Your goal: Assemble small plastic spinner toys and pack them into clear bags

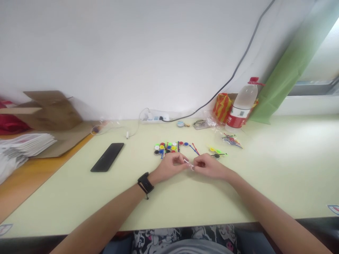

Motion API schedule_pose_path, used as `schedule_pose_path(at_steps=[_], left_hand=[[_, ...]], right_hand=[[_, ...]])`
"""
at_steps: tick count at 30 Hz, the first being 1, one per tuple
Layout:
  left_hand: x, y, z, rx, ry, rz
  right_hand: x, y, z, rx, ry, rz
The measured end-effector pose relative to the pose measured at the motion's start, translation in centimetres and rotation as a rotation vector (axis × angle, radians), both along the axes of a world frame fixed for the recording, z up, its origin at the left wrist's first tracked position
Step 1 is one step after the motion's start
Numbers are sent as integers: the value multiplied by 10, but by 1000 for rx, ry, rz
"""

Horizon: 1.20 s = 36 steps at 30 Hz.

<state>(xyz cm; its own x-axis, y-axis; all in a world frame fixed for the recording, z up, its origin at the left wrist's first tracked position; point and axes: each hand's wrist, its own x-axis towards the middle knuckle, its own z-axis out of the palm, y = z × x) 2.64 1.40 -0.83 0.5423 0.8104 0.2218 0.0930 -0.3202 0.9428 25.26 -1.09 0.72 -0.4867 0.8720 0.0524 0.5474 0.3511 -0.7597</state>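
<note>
My left hand (172, 165) and my right hand (208, 165) meet over the pale green table (79, 197), both pinched on a small white and pink plastic piece (188, 164) held between them. A black watch (145, 183) sits on my left wrist. Just beyond my fingers lies a cluster of small coloured plastic discs (166, 147) with red and blue sticks (194, 149) beside it. A yellow-green piece with a black disc (217, 152) lies to the right of the hands.
A black phone (107, 157) lies at the left. At the back stand a white power strip (155, 118) with a black cable, a water bottle (243, 106), a striped bag (222, 106) and a small packet of parts (231, 140). Cardboard and stacked papers (23, 146) fill the far left.
</note>
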Motion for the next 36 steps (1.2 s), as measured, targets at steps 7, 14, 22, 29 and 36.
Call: schedule_pose_path(at_steps=[7, 14, 22, 29, 36], left_hand=[[0, -1, 2, 60, 100, 35], [-1, -4, 6, 61, 157, 13], [-1, -4, 5, 71, 172, -5], [-1, -4, 6, 108, 199, -12], [-1, -4, 5, 114, 202, -10]], right_hand=[[9, 6, -3, 163, -344, -188], [27, 17, -5, 264, -555, -406], [31, 23, -10, 423, -478, -397], [5, 10, -21, 481, -134, -92], [11, 12, -27, 494, -303, -123]])
